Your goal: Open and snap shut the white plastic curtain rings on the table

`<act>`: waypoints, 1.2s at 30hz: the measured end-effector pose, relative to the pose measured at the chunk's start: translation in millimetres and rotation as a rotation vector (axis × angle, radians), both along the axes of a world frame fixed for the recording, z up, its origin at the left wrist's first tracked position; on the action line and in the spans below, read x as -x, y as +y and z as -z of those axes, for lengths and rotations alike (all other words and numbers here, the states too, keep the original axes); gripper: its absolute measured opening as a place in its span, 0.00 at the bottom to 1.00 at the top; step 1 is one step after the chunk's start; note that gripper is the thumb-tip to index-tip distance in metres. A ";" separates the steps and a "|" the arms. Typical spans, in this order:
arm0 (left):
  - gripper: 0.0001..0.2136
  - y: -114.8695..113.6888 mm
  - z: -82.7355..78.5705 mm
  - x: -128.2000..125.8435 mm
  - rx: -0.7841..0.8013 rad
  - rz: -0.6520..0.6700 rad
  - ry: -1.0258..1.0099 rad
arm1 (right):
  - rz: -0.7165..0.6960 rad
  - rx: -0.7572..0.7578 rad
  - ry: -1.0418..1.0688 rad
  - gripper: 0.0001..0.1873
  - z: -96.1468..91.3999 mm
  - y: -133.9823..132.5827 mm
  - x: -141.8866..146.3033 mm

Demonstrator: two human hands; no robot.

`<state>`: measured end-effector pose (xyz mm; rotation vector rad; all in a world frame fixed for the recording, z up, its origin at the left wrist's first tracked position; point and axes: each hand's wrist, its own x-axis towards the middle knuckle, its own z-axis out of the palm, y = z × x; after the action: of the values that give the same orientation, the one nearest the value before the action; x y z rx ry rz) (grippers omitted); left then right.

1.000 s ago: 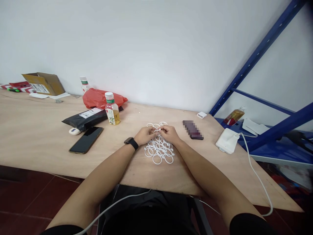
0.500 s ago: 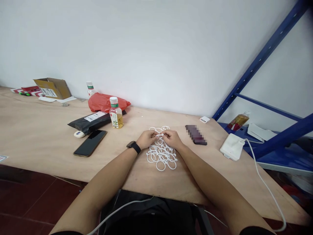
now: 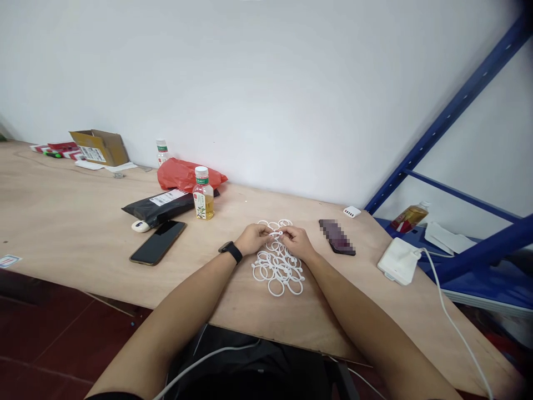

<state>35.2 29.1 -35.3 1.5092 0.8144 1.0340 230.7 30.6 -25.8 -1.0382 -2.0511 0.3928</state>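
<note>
A loose pile of several white plastic rings (image 3: 278, 266) lies on the wooden table (image 3: 75, 222) in front of me. My left hand (image 3: 252, 239), with a black watch on the wrist, and my right hand (image 3: 296, 242) meet over the far side of the pile. Both hands pinch the same white ring (image 3: 276, 234) between their fingertips, just above the other rings.
A black phone (image 3: 158, 242), a small bottle of yellow drink (image 3: 204, 194), a black parcel (image 3: 160, 203) and a red bag (image 3: 186, 174) lie to the left. A dark phone (image 3: 337, 236) and a white charger with cable (image 3: 398, 260) lie to the right, beside blue shelving (image 3: 458, 105).
The view has shifted a little to the left and down. My hands stay together on the ring over the pile, fingers working slightly.
</note>
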 end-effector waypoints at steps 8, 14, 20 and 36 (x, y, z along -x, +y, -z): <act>0.15 -1.8 -0.7 0.6 0.037 0.095 -0.013 | -0.074 -0.034 0.002 0.12 -8.6 -4.8 1.4; 0.13 -1.0 2.4 0.2 0.020 0.119 -0.023 | -0.080 -0.029 0.024 0.14 -7.1 -1.4 1.4; 0.16 2.7 3.2 2.0 -0.041 -0.035 0.008 | 0.048 -0.038 0.068 0.10 -2.3 1.4 0.3; 0.15 4.3 2.0 1.7 -0.046 -0.165 -0.097 | 0.128 -0.219 -0.111 0.16 1.5 10.1 -4.4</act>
<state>33.5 33.3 -37.2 1.4363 0.8620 1.2455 235.1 40.7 -27.3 -1.0695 -2.0575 0.0439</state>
